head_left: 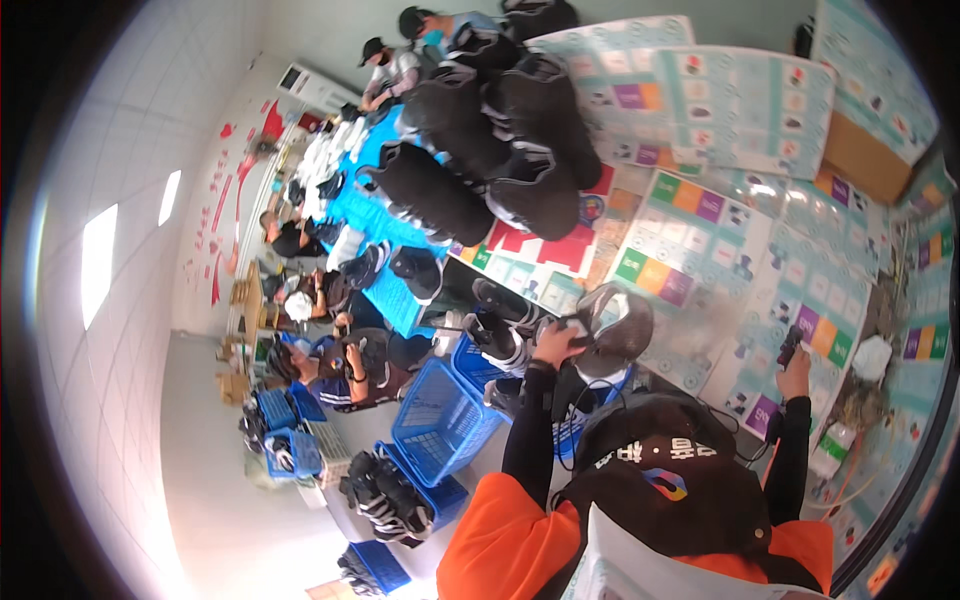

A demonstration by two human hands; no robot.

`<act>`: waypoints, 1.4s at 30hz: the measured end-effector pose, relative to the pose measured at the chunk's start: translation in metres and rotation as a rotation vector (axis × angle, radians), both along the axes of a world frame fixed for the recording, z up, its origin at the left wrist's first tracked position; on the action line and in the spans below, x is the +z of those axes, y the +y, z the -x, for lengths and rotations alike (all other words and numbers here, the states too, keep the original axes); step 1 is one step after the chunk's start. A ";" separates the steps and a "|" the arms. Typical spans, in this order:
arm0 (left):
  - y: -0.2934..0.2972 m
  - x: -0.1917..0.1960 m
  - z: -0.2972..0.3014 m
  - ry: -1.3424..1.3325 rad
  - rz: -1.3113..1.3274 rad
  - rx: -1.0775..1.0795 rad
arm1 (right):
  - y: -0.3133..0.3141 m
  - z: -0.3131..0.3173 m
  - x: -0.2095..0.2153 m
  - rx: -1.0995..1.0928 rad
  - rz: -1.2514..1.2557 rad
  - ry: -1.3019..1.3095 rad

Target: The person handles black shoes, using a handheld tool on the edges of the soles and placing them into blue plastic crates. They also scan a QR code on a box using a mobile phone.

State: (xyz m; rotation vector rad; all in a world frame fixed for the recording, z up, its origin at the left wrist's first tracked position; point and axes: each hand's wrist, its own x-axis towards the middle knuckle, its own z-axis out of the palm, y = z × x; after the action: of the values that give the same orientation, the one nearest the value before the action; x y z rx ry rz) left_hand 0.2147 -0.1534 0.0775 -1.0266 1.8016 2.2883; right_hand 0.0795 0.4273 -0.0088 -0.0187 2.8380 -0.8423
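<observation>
My left hand (560, 344) is closed at the near-left edge of a grey-brown mesh shoe (622, 330), which is held above the worktable. Exactly where the fingers grip it is hard to see. Out to the right, over the table, my right hand (795, 374) grips a small dark hand-held tool (790, 342); its kind is not clear. Several large black shoes (432, 190) stand together on the table beyond my left hand. Below and left of that hand, dark shoes with white soles (495, 338) sit by a blue basket (470, 362).
Printed sheets with coloured squares (690, 235) cover the table. A white bottle (832, 448) and a white crumpled thing (872, 357) are at the right. Blue crates (445, 410) and a crate of shoes (385, 495) stand left. Co-workers (345, 365) sit along a blue-topped bench (365, 205).
</observation>
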 end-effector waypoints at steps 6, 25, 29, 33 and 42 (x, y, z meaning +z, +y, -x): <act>-0.082 -0.034 -0.146 -0.164 1.056 -0.260 | -0.018 0.022 0.007 0.098 -0.084 0.032; -0.341 0.039 0.014 0.303 0.932 -0.046 | -0.115 -0.001 0.107 0.283 -0.167 -0.061; -0.245 -0.143 -0.017 -0.085 0.553 -0.621 | -0.146 -0.001 0.110 0.230 -0.227 -0.175; -0.165 -0.048 0.080 0.183 0.784 -0.127 | -0.160 0.005 0.119 0.331 -0.220 -0.061; -0.132 0.145 0.254 0.565 1.941 -0.326 | -0.192 0.010 0.129 0.270 -0.189 0.023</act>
State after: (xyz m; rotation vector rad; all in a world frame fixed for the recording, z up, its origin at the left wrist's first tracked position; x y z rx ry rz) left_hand -0.0395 -0.2857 0.2224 0.2308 3.7265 -0.0476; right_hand 0.0695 0.2353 0.1202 -0.3778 2.8353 -0.5189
